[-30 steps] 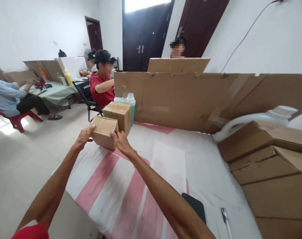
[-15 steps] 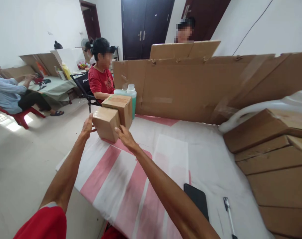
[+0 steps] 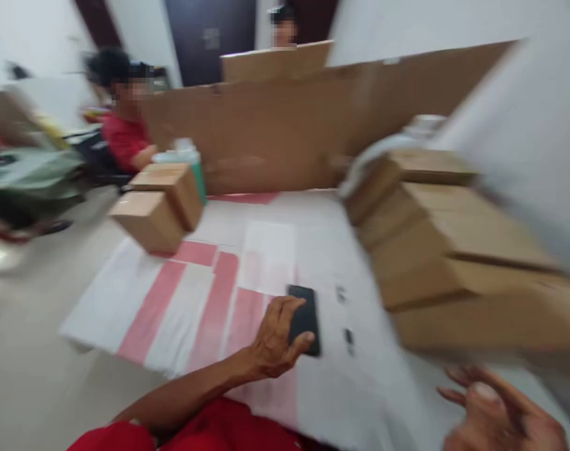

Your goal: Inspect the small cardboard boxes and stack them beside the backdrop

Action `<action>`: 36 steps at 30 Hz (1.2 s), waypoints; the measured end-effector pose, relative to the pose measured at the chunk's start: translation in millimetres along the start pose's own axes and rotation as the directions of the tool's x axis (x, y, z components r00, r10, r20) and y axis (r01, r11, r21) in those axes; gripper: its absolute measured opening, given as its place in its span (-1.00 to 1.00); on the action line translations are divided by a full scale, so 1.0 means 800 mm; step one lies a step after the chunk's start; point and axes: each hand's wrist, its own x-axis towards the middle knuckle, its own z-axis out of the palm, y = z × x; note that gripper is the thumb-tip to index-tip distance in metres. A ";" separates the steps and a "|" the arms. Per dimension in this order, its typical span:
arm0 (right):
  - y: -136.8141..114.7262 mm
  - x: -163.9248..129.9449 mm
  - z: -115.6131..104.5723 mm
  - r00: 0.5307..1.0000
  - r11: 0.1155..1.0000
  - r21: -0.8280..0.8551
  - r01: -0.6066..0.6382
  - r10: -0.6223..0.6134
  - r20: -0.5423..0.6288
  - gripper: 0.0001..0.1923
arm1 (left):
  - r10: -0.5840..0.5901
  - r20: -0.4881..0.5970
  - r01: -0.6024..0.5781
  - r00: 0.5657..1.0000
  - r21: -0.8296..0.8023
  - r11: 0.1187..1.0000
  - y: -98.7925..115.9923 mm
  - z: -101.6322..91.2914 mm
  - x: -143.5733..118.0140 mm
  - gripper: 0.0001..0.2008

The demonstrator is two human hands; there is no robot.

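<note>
Blurred by head motion, a desk (image 3: 125, 294) under a pink-and-white striped cloth fills the view, a cardboard screen (image 3: 285, 134) standing behind. At its far left corner two small cardboard boxes (image 3: 158, 203) sit together, no hand on them. Mid-desk, the left hand (image 3: 275, 338) curls over a black phone (image 3: 304, 319), its grip closing narrowly on the phone's edge. Larger stacked cartons (image 3: 449, 250) lie right. At the lower right, the right hand (image 3: 496, 416) hovers with fingers spread, holding nothing.
</note>
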 end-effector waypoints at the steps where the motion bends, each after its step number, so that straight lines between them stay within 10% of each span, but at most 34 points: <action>1: 0.005 0.005 -0.021 0.977 1.000 0.019 0.000 0.004 -0.213 -0.50 | 0.019 0.095 -0.013 0.995 -0.065 0.998 0.012 0.019 0.008 -0.48; 3: 0.025 0.021 -0.053 0.874 0.999 0.000 0.038 -0.034 -0.485 -0.44 | 0.017 0.243 0.021 0.970 -0.156 0.988 0.030 0.054 0.028 -0.48; 6: 0.073 0.052 -0.085 0.799 0.992 0.039 -0.121 0.120 -0.589 -0.35 | 0.017 0.409 0.081 0.913 -0.222 0.972 0.051 0.102 0.057 -0.44; 10: 0.126 0.082 -0.091 0.839 0.938 0.222 -0.267 0.340 -0.425 -0.14 | -0.050 0.488 0.179 0.872 -0.220 0.959 0.073 0.149 0.077 -0.19; 18: 0.125 0.113 -0.009 0.943 0.872 0.371 -0.321 0.330 0.041 -0.01 | -0.071 0.528 0.199 0.846 -0.190 0.961 0.087 0.203 0.119 -0.21; 22: 0.089 0.057 -0.004 0.964 0.889 0.377 -0.261 0.260 0.054 -0.14 | -0.007 0.513 0.133 0.859 -0.210 0.969 0.093 0.158 0.094 -0.15; 27: 0.015 -0.031 0.019 0.960 0.914 0.371 -0.165 0.063 0.272 -0.46 | 0.095 0.324 -0.075 0.941 -0.076 0.994 0.072 0.025 0.021 -0.14; 32: -0.046 -0.083 0.107 0.755 0.883 0.410 -0.227 -0.107 0.647 -0.45 | -0.048 0.038 0.031 0.998 0.357 0.933 0.039 -0.086 -0.050 -0.19; 36: -0.067 -0.106 0.188 0.532 0.856 0.404 -0.323 -0.189 0.826 -0.32 | -0.106 -0.062 0.122 0.992 0.577 0.808 0.025 -0.114 -0.093 -0.18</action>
